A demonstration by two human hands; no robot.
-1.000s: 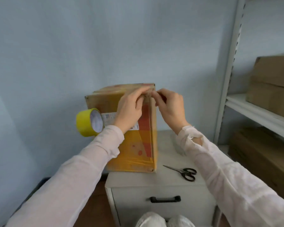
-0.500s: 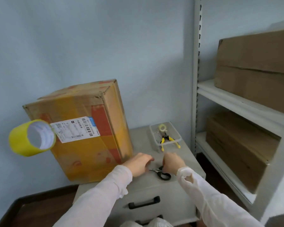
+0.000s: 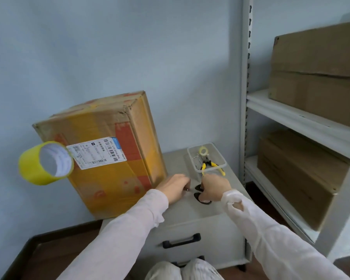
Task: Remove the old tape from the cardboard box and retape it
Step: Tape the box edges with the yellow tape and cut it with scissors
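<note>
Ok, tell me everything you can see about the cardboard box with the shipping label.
The cardboard box is a tall brown carton standing on the grey drawer cabinet, close to the blue wall and overhanging the cabinet's left edge. Glossy yellow tape covers much of its front, over orange-red printed patches. A white shipping label with barcodes sits on the front face. The top front corner is crumpled and torn. A yellow tape roll hangs off its left side. Neither hand touches it.

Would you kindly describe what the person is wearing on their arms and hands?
Both arms wear long, loose sleeves of thin, pale pinkish-white fabric reaching the wrists. The right sleeve has a small torn hole near its cuff. The left hand and right hand are bare, with no gloves.
</note>
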